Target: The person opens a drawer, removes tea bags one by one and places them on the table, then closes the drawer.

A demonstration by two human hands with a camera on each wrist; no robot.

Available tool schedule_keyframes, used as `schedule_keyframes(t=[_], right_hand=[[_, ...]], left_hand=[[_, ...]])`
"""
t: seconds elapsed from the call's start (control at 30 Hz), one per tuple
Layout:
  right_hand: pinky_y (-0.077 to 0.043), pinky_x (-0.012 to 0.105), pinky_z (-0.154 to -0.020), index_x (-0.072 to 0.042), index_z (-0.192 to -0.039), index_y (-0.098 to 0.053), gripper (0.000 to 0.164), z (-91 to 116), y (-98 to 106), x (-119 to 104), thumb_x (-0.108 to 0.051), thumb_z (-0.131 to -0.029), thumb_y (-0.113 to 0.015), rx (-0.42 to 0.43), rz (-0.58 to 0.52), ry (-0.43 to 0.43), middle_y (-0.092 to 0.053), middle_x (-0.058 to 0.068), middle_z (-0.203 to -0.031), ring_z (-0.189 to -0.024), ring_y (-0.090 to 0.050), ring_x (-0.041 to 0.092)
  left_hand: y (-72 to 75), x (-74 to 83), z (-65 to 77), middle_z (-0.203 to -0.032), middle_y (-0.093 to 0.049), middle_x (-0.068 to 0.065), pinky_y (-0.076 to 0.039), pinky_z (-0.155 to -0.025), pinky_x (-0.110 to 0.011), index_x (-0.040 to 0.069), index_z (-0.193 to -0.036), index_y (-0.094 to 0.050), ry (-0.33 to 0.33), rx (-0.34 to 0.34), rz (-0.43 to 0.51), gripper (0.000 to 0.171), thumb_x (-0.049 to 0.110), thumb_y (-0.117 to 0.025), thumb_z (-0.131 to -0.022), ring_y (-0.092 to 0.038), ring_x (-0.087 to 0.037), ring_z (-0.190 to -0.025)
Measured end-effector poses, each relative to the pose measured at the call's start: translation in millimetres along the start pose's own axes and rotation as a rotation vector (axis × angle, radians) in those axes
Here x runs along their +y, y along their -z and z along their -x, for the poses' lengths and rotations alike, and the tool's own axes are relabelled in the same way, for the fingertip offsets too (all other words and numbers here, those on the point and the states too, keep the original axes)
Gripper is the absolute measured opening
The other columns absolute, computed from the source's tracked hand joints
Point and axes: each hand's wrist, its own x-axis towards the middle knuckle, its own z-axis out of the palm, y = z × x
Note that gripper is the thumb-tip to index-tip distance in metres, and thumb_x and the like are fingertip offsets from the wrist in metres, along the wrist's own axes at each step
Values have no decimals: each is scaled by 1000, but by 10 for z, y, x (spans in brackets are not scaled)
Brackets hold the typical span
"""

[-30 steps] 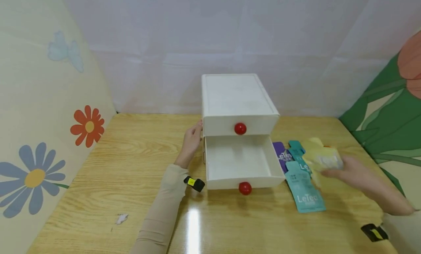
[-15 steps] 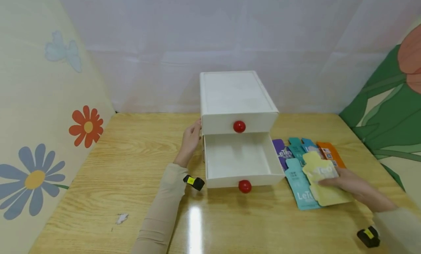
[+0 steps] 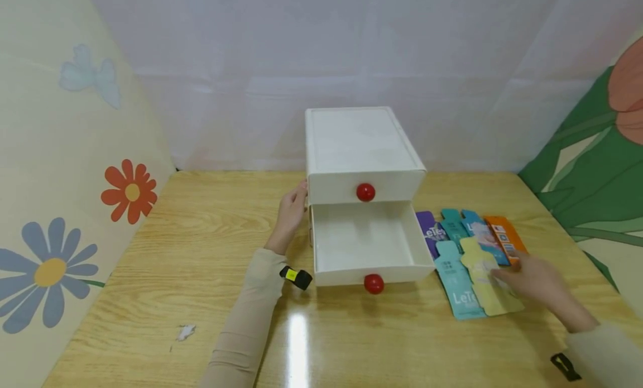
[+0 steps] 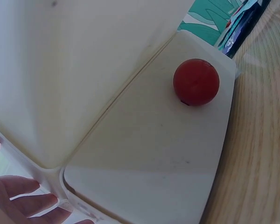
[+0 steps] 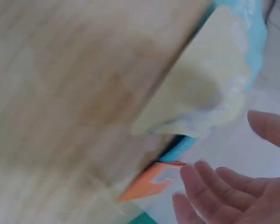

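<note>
A white two-drawer cabinet (image 3: 361, 139) stands on the table, its lower drawer (image 3: 359, 245) pulled out with bare floor inside. Its upper drawer, with a red knob (image 3: 365, 192), is closed. My left hand (image 3: 291, 218) touches the cabinet's left side; in the left wrist view its fingers (image 4: 30, 203) lie loosely along the edge. Over the right part of the table, my right hand (image 3: 542, 282) hovers just beside a yellow pouch (image 3: 489, 282). The right wrist view shows that hand's fingers (image 5: 219, 191) spread and apart from the pouch. The yellow pouch partly overlaps a light teal pouch (image 3: 457, 282).
Behind the yellow pouch lie a purple pouch (image 3: 427, 226), a darker teal one (image 3: 453, 223), a blue one (image 3: 482, 234) and an orange one (image 3: 504, 234). A white cloth (image 3: 241, 81) hangs at the back. Painted panels (image 3: 50, 142) flank the wooden table (image 3: 216, 226).
My right hand brought the yellow pouch down onto the other pouches, then let it go and drew slightly away. The left hand stays at the cabinet's side.
</note>
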Motion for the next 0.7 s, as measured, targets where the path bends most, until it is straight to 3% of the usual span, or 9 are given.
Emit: schedule_keyframes(t=[0.23,0.5,0.7], right_hand=[[-47,54,-62,20,-115,-45,61,88,88,-209,-34,-88,-56,141,37,95,-55,37,-99,-83,-55,47],[-48,52,-60,12,-114,-52,52,148,96,-509,-32,-87,-60,220,-5,163,-59,30,-96,-80,-58,40],[-48,43,-50,9,-107,-58,40,206,82,-755,-24,-84,-64,372,-37,263,-63,23,-89,-73,-60,35]], left_hand=[[4,1,-1,-117,-59,-14,-46,-84,-43,-2,-110,-63,-14,-3,2,43,32,-39,-97,-52,-21,-102],[10,-4,-13,-118,-58,-14,-46,-83,-44,0,-116,-61,-24,-3,-9,44,33,-39,-97,-52,-21,-103],[10,40,19,-122,-57,-13,-45,-85,-46,-1,-118,-59,-30,-3,14,42,30,-39,-98,-52,-21,-103]])
